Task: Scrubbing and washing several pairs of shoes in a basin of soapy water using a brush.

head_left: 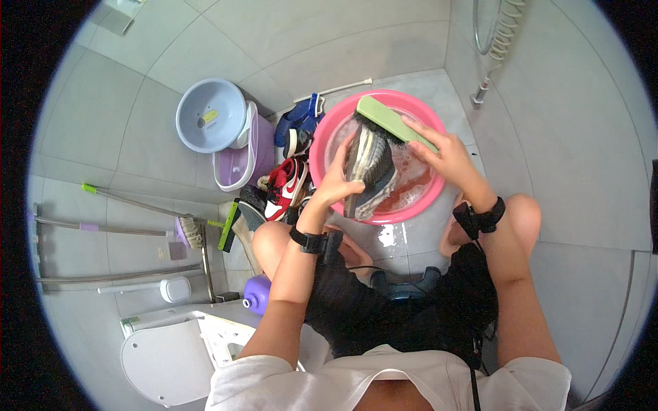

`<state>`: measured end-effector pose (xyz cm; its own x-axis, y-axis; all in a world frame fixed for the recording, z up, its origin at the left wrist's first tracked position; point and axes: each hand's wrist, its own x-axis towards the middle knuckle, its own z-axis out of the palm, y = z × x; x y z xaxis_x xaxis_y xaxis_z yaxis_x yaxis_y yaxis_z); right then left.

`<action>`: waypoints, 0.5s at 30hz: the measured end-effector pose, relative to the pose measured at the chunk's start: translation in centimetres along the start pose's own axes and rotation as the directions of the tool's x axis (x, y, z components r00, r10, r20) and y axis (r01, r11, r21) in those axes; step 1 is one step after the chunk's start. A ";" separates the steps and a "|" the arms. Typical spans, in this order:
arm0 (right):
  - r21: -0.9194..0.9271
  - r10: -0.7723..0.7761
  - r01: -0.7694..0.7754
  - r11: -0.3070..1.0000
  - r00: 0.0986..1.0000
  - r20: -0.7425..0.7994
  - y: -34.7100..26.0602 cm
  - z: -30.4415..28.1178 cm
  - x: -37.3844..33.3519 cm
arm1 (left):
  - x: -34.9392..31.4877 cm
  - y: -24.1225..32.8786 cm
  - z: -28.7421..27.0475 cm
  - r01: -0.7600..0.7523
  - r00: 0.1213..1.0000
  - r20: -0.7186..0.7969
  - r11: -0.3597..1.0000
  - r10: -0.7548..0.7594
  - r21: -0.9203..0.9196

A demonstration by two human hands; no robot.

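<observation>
Over a pink basin [325, 194] of sudsy water, my left hand [337, 179] grips a dark grey shoe [373, 168] with a pale sole edge. The shoe is tilted on its side, its toe toward me. My right hand [439, 152] is closed round the handle end of a green scrub brush [387, 121]. The brush's dark bristles rest against the upper part of the shoe. Something reddish shows under the foam in the basin. Black straps with small devices sit on both my wrists.
Several shoes lie left of the basin, among them a red and white sneaker [284, 189] and a black one [297, 142]. A blue basin [211, 115] rests on a purple bucket [257, 154]. A purple bottle [256, 294] stands by my left knee; a shower hose [506, 31] hangs at the right wall.
</observation>
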<state>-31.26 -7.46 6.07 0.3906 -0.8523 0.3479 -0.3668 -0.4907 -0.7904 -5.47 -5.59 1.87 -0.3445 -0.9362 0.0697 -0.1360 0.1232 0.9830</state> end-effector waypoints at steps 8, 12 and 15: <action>-0.193 0.172 -0.174 0.966 0.985 -0.024 0.9 -1.2 -0.4 | 0.0 -0.1 -0.1 -0.008 1.000 -0.006 1.000 0.008 -0.018; -0.032 0.118 -0.118 0.993 0.993 0.021 0.8 -1.8 -0.3 | -0.1 -0.2 -0.3 -0.023 1.000 -0.014 1.000 0.023 -0.018; 0.003 0.044 -0.044 0.999 0.997 0.069 1.5 -2.1 -0.3 | -0.3 0.0 -0.5 -0.016 1.000 -0.013 1.000 0.016 0.017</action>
<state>-33.69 -8.37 5.81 0.4315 -0.8583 0.2776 -0.3813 -0.4524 -0.8062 -4.94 -5.50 1.90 -0.3344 -0.9383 0.0880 -0.1458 0.1438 0.9788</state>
